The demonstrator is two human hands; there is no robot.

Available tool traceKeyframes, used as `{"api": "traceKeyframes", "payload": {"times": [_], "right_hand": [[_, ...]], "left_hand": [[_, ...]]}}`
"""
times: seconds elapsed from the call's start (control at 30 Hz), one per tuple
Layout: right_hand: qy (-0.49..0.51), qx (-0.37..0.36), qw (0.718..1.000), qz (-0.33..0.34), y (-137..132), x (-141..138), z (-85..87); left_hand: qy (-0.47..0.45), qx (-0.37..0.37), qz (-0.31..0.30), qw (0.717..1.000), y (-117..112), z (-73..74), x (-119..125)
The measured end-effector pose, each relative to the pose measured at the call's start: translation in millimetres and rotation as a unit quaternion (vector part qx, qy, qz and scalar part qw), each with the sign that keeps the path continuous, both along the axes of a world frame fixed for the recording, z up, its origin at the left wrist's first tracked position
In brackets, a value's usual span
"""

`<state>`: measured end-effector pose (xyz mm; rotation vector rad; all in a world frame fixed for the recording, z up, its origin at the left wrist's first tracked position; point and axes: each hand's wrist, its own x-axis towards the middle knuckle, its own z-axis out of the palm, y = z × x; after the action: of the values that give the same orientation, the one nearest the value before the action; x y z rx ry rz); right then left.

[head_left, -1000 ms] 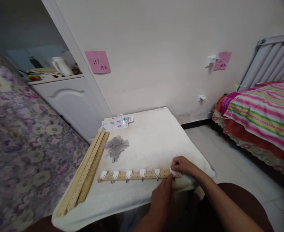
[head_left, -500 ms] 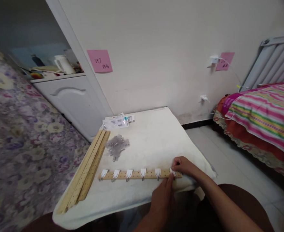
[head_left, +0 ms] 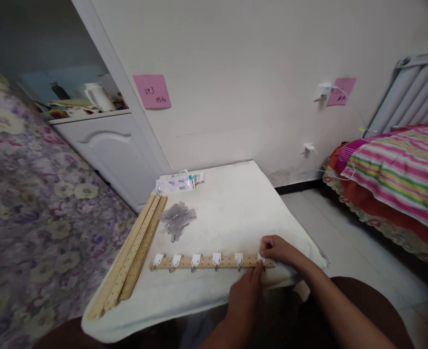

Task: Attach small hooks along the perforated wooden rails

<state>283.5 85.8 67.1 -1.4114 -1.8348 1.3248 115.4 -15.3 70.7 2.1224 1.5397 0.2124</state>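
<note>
**Q:** Far left?

**A:** Purple-grey floral fabric (head_left: 61, 232), standing against a white cabinet door (head_left: 110, 155) with an arched moulding. On the ledge above, a white handled jug (head_left: 100, 97) among items too dim to identify.

**Q:** Table, left side?

**A:** Pale wooden perforated strips (head_left: 130, 252) lie lengthwise along the edge of a table covered in cream cloth (head_left: 232, 213). The cloth drapes over the near edge. A pink square note (head_left: 152, 91) with handwriting is on the white wall behind. Right of the strips: clear flat packages (head_left: 175, 184) at the back, a heap of translucent grey packets (head_left: 178, 219) in front.

**Q:** Near edge?

**A:** A single narrow perforated wooden strip (head_left: 227, 262) lies crosswise on the cloth, bearing a row of six white hook pieces with metal hooks. The rightmost white hook piece (head_left: 262, 258) is under both hands.

**Q:** Condition of the hands?

**A:** Left hand (head_left: 246, 293): fingers close together, tips at its lower part. Right hand (head_left: 276, 249): fingers curled at its upper part. Whether either pinches it, I cannot tell.

**Q:** Right side?

**A:** Pale tiled floor (head_left: 308, 213), white plugs (head_left: 324, 90) on the wall, then a bed with a multicoloured striped cover (head_left: 399, 167).
</note>
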Motion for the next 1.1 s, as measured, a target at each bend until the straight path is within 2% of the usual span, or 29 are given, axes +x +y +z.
{"api": "traceKeyframes", "payload": {"times": [0.57, 0.8, 0.97, 1.1], "right_hand": [[0.021, 0.0, 1.0, 0.002, -1.7, -2.0, -2.1], [0.046, 0.016, 0.999, 0.012, -7.2, 4.4, 7.9], [0.013, 0.033, 0.999, -0.005, -7.8, 11.7, 18.4], [-0.015, 0.056, 0.998, 0.018, -15.3, 21.5, 20.6]], "left_hand": [[0.026, -0.002, -0.019, 0.999, 2.5, 4.4, -0.4], [-0.018, 0.015, -0.005, 1.0, 0.3, 2.8, -2.8], [-0.054, 0.033, -0.009, 0.998, -0.2, -1.9, -5.3], [-0.093, 0.048, -0.006, 0.995, -0.1, -7.5, -9.0]]}}
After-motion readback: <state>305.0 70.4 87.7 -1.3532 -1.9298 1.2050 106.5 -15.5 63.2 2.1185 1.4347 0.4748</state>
